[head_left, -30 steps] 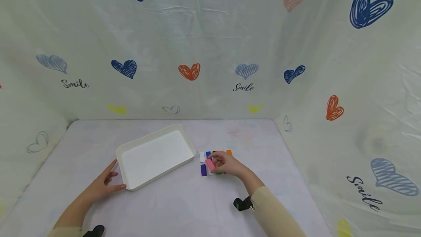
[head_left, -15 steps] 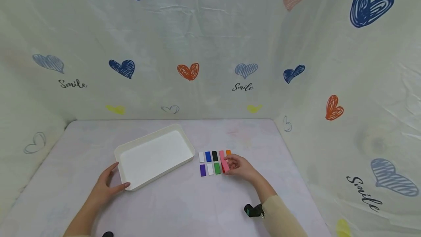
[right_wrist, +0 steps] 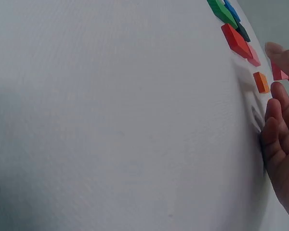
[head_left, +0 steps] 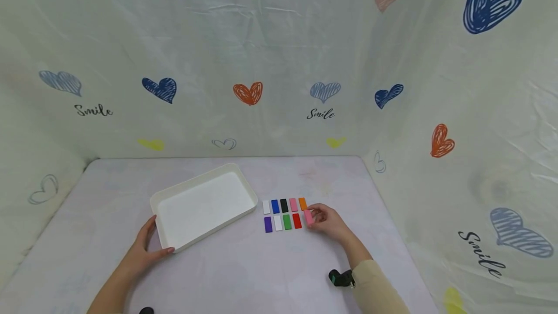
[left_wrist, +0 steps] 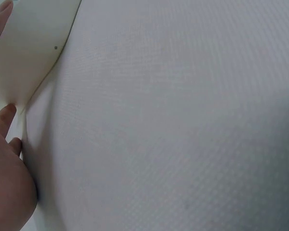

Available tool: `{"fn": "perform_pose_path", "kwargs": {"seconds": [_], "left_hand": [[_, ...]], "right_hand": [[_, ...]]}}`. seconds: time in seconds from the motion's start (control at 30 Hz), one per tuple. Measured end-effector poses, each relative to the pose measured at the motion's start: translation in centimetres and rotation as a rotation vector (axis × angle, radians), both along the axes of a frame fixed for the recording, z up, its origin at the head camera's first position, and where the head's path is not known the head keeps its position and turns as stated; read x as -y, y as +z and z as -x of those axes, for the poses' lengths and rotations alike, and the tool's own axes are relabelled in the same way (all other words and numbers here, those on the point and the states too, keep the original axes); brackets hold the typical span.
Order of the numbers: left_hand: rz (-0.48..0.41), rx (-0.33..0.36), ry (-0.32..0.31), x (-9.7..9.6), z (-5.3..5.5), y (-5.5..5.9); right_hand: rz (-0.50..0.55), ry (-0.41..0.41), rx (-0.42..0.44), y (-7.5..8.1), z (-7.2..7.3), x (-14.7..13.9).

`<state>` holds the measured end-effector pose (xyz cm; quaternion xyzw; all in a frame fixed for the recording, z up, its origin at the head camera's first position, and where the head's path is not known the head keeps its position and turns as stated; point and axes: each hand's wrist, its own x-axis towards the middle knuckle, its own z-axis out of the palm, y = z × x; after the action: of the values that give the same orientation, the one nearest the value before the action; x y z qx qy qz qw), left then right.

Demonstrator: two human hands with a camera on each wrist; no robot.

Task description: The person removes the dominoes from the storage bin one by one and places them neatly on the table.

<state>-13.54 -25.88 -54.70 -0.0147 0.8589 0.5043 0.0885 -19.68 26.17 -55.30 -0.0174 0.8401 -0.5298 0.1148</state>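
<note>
My right hand [head_left: 328, 222] pinches a pink domino block [head_left: 308, 217] between thumb and fingers, at the right end of the front row. In the right wrist view part of that block [right_wrist: 278, 73] shows between the thumb and a finger. Close to it lie a red block [head_left: 297, 221] in the same row and an orange block [head_left: 302, 204] behind. My left hand [head_left: 141, 253] touches the near left corner of a white rectangular tray [head_left: 154, 207], fingers extended along its side, thumb at the corner. A fingertip rests against the tray's outer wall [left_wrist: 26, 62] in the left wrist view.
Two rows of coloured blocks lie right of the tray, among them a purple block [head_left: 268, 225], a green block [head_left: 286, 222], a black block [head_left: 284, 205] and another pink block [head_left: 293, 204]. A white cloth with printed hearts [head_left: 248, 93] hangs behind the pale table [head_left: 235, 275].
My right hand has carried the pink block rightward, past the green and red blocks, to the end of the front row. My left hand stays at the tray, its thumb slightly farther right.
</note>
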Motion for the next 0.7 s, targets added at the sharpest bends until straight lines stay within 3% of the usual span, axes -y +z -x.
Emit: {"fn": "perform_pose_path", "kwargs": {"seconds": [0.27, 0.47, 0.7], "left_hand": [[-0.046, -0.016, -0.004, 0.0, 0.0, -0.3], [-0.021, -0.025, 0.001, -0.4, 0.2, -0.1], [-0.030, 0.010, 0.021, -0.6, 0.1, -0.1]], "right_hand": [[-0.018, -0.060, -0.004, -1.5, -0.2, -0.1], [-0.040, -0.099, -0.017, -1.5, -0.3, 0.3], [-0.105, -0.099, 0.013, -1.4, -0.1, 0.6]]}}
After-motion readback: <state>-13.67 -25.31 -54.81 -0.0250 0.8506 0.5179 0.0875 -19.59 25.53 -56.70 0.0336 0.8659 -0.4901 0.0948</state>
